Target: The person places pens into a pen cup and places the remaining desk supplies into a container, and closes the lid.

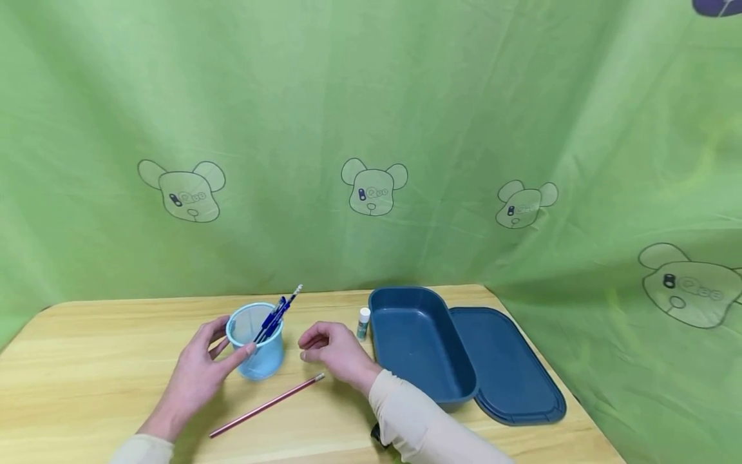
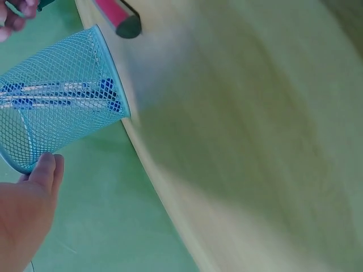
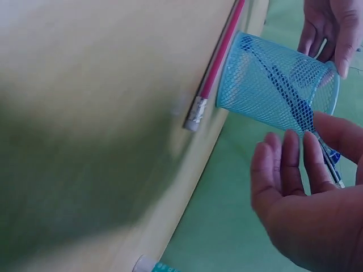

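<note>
A light blue mesh pen cup (image 1: 261,365) stands upright on the table, with blue pens (image 1: 271,323) and a pencil leaning to the right inside it. My left hand (image 1: 199,370) holds the cup from its left side, thumb at the near rim and fingers behind. To the cup's right, my right hand (image 1: 339,354) hovers with loosely bent fingers and nothing between them. In the right wrist view its fingertips (image 3: 290,139) overlap the cup's rim area. A red pencil (image 1: 266,406) with a white eraser end lies on the table in front of the cup.
A small glue stick (image 1: 363,324) with a white cap stands beyond my right hand. Beside it sits an uncovered dark blue box (image 1: 414,341), its lid (image 1: 513,370) lying flat to the right. A green curtain (image 1: 278,245) hangs behind the wooden table (image 1: 87,361).
</note>
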Tool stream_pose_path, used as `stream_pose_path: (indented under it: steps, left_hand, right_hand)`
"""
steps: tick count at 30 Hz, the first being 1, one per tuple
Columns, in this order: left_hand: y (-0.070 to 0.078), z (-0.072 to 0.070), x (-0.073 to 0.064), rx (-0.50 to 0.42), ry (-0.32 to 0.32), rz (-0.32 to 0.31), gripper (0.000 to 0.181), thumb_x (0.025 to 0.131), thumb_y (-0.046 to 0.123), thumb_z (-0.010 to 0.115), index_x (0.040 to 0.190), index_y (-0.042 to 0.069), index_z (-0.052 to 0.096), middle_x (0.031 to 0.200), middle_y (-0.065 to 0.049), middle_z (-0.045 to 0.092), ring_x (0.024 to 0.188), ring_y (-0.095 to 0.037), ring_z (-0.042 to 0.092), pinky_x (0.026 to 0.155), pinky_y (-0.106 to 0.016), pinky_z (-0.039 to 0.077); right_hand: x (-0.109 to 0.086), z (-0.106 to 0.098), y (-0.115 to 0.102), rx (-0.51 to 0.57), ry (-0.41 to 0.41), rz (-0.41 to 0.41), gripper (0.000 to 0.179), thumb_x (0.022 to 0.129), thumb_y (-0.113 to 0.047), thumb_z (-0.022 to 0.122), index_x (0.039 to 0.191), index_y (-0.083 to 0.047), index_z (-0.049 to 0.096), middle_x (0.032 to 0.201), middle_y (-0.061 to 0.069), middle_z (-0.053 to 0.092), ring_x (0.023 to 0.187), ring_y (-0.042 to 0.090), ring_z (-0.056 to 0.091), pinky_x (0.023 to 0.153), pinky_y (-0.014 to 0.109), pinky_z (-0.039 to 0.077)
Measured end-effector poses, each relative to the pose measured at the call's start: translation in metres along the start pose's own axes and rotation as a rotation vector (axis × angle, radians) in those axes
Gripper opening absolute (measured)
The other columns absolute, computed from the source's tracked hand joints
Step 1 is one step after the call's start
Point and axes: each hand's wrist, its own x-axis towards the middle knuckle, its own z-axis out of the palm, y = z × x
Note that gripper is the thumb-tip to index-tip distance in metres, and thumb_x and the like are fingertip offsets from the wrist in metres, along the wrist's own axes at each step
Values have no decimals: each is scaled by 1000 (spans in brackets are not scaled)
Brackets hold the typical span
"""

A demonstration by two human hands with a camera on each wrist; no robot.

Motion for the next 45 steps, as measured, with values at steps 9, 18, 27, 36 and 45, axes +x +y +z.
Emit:
stream_pose_path:
  steps: [9, 18, 27, 36, 45]
  left_hand:
    - [0, -2, 0, 8, 4, -13, 86, 85, 35, 78, 144, -9, 33, 139, -26, 42, 131, -41, 40, 106, -42, 39]
    - [0, -1, -1, -5, 3, -13, 85, 86, 33, 77, 144, -10, 32, 139, -28, 42, 130, -42, 40, 106, -43, 39]
    - [-3, 0, -1, -32, 13, -13, 84, 86, 33, 77, 144, -9, 33, 139, -27, 43, 130, -41, 42, 105, -43, 40]
    - [-2, -1, 0, -43, 18, -5, 81, 86, 28, 78, 144, -8, 34, 139, -26, 43, 130, -40, 42, 106, -41, 39]
    - [-2, -1, 0, -11, 7, -3, 83, 86, 33, 77, 143, -9, 34, 137, -27, 44, 128, -41, 43, 106, -44, 40]
  right_hand:
    - [-13, 2, 9, -236, -49, 26, 15, 80, -1, 77, 93, -7, 71, 86, 0, 65, 82, 16, 59, 75, 28, 51]
    - [-20, 4, 13, -408, -70, 22, 23, 74, 1, 79, 94, -8, 72, 89, -3, 65, 87, 16, 59, 82, 29, 51]
    - [-18, 7, 14, -496, -127, 7, 23, 69, 8, 78, 85, -8, 70, 75, -5, 61, 71, 6, 53, 71, 21, 49]
    - [-19, 5, 16, -529, -121, 0, 25, 68, 11, 77, 75, -11, 69, 64, -8, 56, 61, 5, 50, 62, 19, 47]
    - [-21, 1, 17, -651, -192, -45, 24, 71, 7, 75, 71, -16, 69, 66, -12, 57, 65, 4, 50, 65, 17, 46]
